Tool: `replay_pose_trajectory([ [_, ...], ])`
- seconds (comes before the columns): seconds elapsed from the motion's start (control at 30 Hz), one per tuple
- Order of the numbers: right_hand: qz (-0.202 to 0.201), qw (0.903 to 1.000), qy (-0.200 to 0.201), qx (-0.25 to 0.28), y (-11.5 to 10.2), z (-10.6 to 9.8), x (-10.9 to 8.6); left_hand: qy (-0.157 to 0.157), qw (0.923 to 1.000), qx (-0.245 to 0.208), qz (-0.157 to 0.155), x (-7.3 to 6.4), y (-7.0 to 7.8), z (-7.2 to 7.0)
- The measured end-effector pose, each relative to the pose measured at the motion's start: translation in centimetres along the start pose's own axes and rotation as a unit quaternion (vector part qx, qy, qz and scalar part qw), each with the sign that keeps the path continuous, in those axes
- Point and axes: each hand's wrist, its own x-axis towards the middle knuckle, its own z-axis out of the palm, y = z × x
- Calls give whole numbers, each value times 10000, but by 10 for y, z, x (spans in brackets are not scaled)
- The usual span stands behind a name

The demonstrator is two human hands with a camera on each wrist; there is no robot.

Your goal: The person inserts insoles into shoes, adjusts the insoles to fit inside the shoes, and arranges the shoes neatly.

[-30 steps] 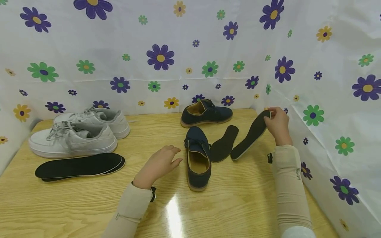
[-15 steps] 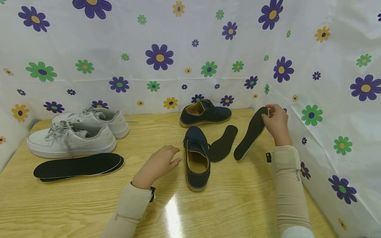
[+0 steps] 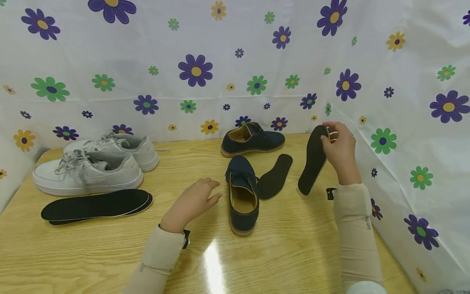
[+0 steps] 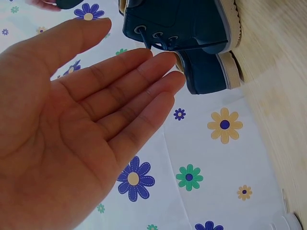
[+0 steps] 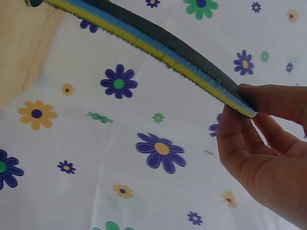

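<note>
My right hand (image 3: 341, 153) pinches one end of a dark insole (image 3: 313, 161) between thumb and fingers, its other end hanging down toward the table. In the right wrist view the insole (image 5: 168, 45) shows blue and yellow layers along its edge. A second dark insole (image 3: 276, 177) lies on the table beside a navy lace-up shoe (image 3: 243, 200), whose opening faces me. Left of that shoe hovers my left hand (image 3: 191, 204), fingers loosely extended and holding nothing. In the left wrist view its palm (image 4: 72, 129) shows, with the shoe (image 4: 175, 24) just beyond the fingertips.
The other navy shoe (image 3: 253, 141) sits sideways near the back edge. Two white sneakers (image 3: 92, 171) stand at the left, with a stacked pair of black insoles (image 3: 97, 205) in front. Flowered white cloth (image 3: 205, 49) walls the back and sides of the wooden table (image 3: 293, 245).
My right hand has risen a little with the insole, which now hangs more upright and farther from the insole on the table. The left hand has barely moved.
</note>
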Motion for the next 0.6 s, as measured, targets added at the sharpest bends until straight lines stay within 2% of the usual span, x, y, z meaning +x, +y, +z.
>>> replay_pose_trajectory([
  [0.3,-782,9965,305,-3,-18,-1,-15,-9,10000,-43,-71,0,0,-3],
  [0.47,-1483,9880,424,23,-27,1,-23,57,10000,-17,-20,-1,1,-5],
  [0.6,-1892,9805,529,95,-35,3,-29,152,9999,-10,42,-2,2,-6],
])
